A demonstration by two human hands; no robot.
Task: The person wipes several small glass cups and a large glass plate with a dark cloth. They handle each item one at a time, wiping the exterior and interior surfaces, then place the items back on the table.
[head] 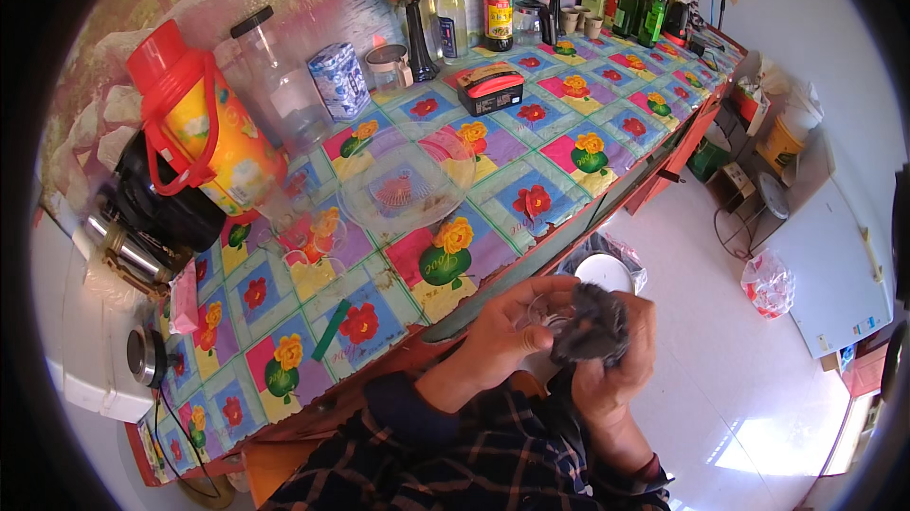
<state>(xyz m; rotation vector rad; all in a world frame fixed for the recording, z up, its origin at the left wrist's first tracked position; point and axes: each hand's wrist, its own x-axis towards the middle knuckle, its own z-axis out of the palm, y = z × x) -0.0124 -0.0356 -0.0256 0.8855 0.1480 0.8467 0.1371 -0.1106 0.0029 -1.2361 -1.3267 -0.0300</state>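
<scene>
My left hand is closed around a small clear drinking glass, held in front of my body just off the table's front edge. A dark grey fluffy cloth is gripped in my right hand and pressed up against the glass, covering part of it. On the flowered tablecloth rests a round clear plate. Several small clear glasses stand left of the plate; their outlines blend into the pattern.
A red and yellow thermos flask, a clear jar and a black kettle stand at the left. A black box with a red lid, a soy sauce bottle and green bottles line the back. A lined bin stands below.
</scene>
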